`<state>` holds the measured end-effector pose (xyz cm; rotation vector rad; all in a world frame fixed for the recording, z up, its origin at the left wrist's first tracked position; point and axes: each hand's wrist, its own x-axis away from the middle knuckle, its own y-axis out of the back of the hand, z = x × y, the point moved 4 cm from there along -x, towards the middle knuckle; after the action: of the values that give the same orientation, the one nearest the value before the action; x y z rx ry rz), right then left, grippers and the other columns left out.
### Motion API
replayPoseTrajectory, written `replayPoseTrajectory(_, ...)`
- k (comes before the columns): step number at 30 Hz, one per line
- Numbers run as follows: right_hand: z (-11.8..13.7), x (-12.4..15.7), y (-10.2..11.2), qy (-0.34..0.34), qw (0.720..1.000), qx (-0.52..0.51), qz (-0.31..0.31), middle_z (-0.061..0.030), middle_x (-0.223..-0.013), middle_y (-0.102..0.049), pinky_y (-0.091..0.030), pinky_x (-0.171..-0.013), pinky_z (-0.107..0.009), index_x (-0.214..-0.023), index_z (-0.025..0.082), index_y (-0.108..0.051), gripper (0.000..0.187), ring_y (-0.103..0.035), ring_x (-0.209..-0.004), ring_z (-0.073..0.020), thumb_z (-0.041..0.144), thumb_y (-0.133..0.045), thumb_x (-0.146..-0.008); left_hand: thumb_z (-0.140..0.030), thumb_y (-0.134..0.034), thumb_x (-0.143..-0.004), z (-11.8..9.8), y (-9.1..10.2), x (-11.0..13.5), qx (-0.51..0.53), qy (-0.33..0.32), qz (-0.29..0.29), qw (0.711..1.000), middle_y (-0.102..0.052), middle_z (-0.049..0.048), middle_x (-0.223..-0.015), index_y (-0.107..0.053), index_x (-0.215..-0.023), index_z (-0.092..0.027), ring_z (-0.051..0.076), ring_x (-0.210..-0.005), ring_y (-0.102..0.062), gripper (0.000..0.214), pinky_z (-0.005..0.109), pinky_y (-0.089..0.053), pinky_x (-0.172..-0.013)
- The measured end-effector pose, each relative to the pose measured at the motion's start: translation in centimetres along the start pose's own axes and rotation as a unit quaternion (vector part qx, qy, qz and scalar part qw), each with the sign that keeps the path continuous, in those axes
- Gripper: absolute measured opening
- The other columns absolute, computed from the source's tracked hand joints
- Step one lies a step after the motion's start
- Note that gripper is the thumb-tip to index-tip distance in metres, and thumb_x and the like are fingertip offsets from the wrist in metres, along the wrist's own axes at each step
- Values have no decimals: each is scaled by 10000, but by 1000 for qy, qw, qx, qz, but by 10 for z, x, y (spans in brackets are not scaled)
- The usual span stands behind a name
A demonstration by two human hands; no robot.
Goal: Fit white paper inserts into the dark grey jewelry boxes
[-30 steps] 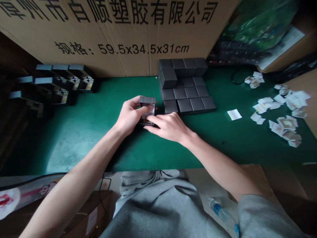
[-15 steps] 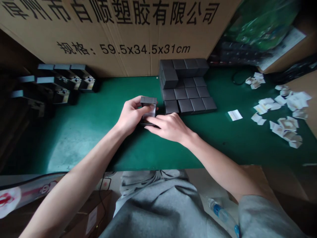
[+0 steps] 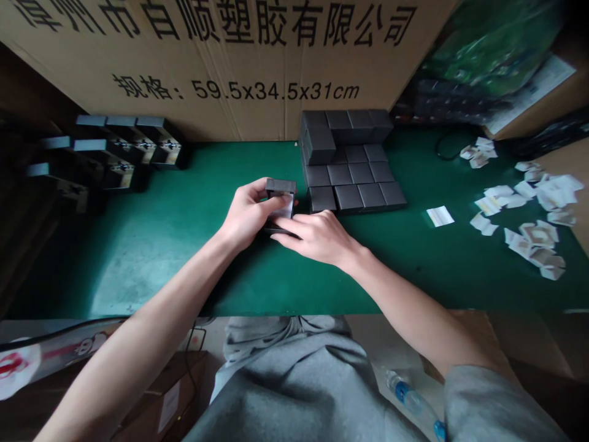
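A small black box (image 3: pixel 281 185) with its lid raised is held over the middle of the green table. My left hand (image 3: pixel 248 212) grips it from the left, thumb pressed on a whitish piece (image 3: pixel 284 210) inside. From the right, my right hand (image 3: pixel 319 235) reaches its fingers to the box's lower front edge; the fingertips are partly hidden at the box. Just right of the hands stands a stack of closed black boxes (image 3: pixel 361 175). What lies under the whitish piece cannot be seen.
Several open black boxes (image 3: pixel 124 147) stand at the back left. A big printed carton (image 3: pixel 221 116) rises behind the table (image 3: pixel 175 258). Folded white paper pieces (image 3: pixel 538 242) are scattered at the right, with one flat card (image 3: pixel 440 215) nearer. A plastic bottle (image 3: pixel 411 398) lies below.
The whole view has shifted slightly, so things appear a little further right. Both hands keep nearly the same pose on the open box.
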<state>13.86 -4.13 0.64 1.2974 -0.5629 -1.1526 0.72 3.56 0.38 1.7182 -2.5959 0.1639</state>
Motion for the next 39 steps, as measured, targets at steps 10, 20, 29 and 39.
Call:
replayPoseTrajectory(10, 1, -1, 1, 5, 1000, 12, 20, -26, -931, -822, -322, -600, -307, -1301, 276, -739, 412, -705, -698, -153, 515, -480, -1088, -256, -823, -748, -1, 0, 1, -21, -1, -1, 1000, -802, 51, -896, -767, -913, -181, 201, -815, -755, 189, 285, -605, -741)
replayPoseTrajectory(20, 0, -1, 0, 12, 1000, 19, -4, -21, -879, -810, -310, -594, -303, -1260, 276, -763, 410, -668, -656, -134, 513, -476, -1088, -263, -840, -723, -4, -1, 1, -22, 2, -1, 1000, -797, 54, -893, -773, -903, -180, 214, -826, -758, 209, 291, -606, -741)
replayPoseTrajectory(29, 0, -1, -1, 3, 1000, 3, 15, -31, -955, -830, -331, -609, -307, -1284, 276, -749, 394, -722, -721, -161, 505, -500, -1082, -245, -821, -735, -2, 0, 1, -37, -5, 0, 999, -793, 47, -888, -772, -902, -184, 200, -824, -743, 185, 289, -594, -750)
replayPoseTrajectory(39, 0, -1, 2, 1, 1000, 1, -6, -18, -939, -837, -351, -604, -298, -1371, 286, -714, 390, -719, -692, -144, 473, -533, -1080, -248, -846, -701, -3, 3, -2, -21, -16, -19, 999, -783, 44, -903, -762, -905, -179, 198, -816, -727, 231, 281, -587, -739)
